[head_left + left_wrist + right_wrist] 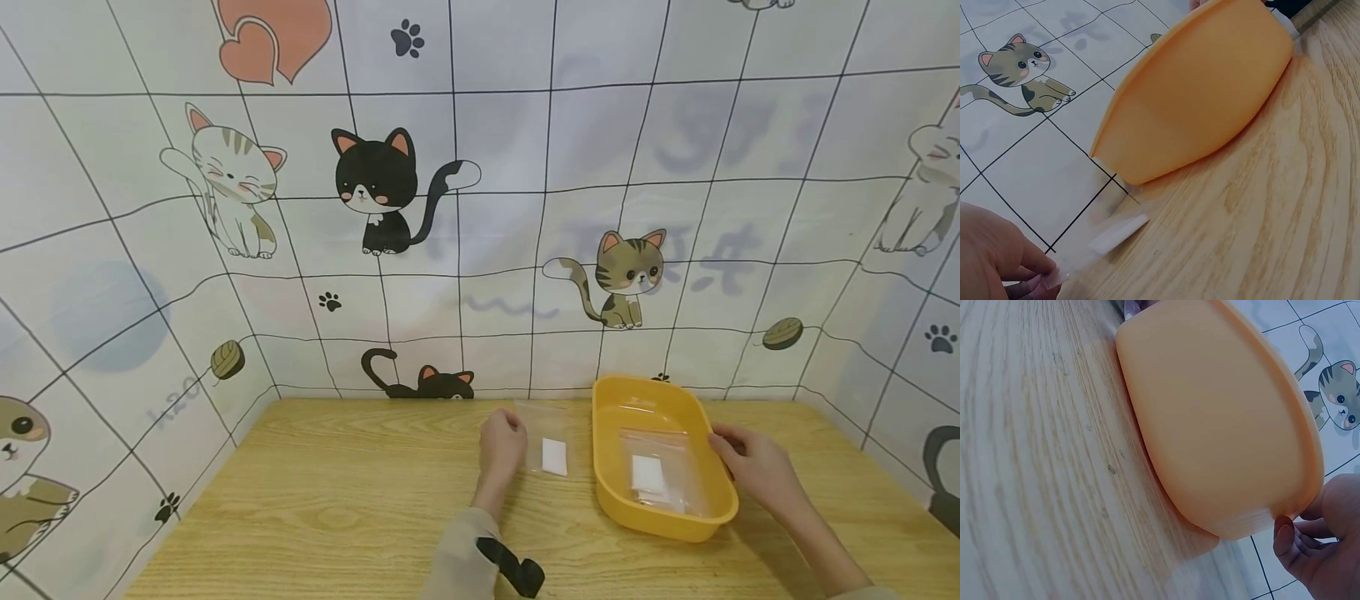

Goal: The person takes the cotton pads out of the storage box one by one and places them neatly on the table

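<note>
My left hand (503, 442) pinches the left edge of a clear plastic zip bag (534, 460) with a small white rectangular piece (554, 457) inside. In the left wrist view the fingertips hold the corner of this bag, close to the wooden surface. My right hand (757, 467) grips the right rim of a yellow plastic basin (606, 492), its thumb at the rim in the head view. Lying in the basin is at least one more clear zip bag (686, 475) with a white piece (647, 474) in it. What the white pieces are, I cannot tell.
The basin stands on a wood-grain table (337, 492), right of the middle. Behind and at both sides hangs a white gridded sheet (495, 233) printed with cartoon cats. A black strap (510, 567) lies across the left sleeve (465, 558).
</note>
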{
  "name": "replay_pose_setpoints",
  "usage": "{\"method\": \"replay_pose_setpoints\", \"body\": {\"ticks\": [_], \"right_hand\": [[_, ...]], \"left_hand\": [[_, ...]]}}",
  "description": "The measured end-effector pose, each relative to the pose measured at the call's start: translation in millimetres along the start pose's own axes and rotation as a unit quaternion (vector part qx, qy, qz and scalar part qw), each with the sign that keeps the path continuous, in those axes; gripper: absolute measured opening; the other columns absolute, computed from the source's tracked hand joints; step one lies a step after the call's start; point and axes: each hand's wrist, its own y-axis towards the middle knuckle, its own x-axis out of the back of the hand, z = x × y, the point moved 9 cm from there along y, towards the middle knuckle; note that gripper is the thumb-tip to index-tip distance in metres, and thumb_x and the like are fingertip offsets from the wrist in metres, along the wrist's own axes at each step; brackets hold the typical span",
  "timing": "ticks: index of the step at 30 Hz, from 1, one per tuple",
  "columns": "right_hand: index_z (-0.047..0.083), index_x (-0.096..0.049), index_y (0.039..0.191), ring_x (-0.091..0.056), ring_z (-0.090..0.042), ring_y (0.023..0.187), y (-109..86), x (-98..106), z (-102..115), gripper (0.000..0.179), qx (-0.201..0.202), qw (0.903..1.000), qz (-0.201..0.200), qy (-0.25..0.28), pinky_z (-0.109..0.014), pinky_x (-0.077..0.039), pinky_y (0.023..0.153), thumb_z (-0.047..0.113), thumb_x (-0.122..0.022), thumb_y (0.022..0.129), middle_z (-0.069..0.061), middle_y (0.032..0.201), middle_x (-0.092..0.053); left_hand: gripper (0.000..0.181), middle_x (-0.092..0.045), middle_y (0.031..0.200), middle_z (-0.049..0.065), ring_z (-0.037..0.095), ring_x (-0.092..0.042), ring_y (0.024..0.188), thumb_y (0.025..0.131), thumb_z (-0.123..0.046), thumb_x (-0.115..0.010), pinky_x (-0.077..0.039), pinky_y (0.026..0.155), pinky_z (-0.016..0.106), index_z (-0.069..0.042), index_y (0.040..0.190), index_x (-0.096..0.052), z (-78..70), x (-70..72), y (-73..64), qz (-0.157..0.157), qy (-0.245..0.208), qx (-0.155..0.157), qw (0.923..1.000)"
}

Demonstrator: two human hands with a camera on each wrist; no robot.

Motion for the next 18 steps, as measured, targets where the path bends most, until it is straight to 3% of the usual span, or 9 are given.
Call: {"method": "replay_pose_setpoints", "body": {"ticks": [8, 18], "right_hand": [[-0.020, -0.050, 0.131, -0.066, -0.028, 0.087, 0.6, -1.0, -2.0, 0.049, -0.004, 1.0000, 0.002, 0.002, -0.023, -0.054, 0.061, 0.023, -0.049, 0.108, -0.034, 0.115, -0.063], [-0.020, -0.050, 0.132, -0.066, -0.033, 0.092, 0.2, -1.2, -1.2, 0.049, -0.007, 1.0000, 0.003, 0.005, -0.023, -0.055, 0.063, 0.024, -0.048, 0.108, -0.035, 0.117, -0.062]], "left_hand": [[0.010, -0.063, 0.077, 0.006, 0.021, -0.061, 0.069, 0.086, 0.003, -0.066, -0.051, 0.059, 0.036, -0.004, 0.081, -0.064, 1.4, 1.1, 0.3, -0.007, 0.019, -0.010, 0.9998], [0.007, -0.064, 0.076, 0.008, 0.024, -0.062, 0.068, 0.082, 0.004, -0.069, -0.052, 0.059, 0.039, -0.001, 0.078, -0.066, 2.5, 0.2, 2.1, -0.016, 0.036, -0.027, 0.9988]]}}
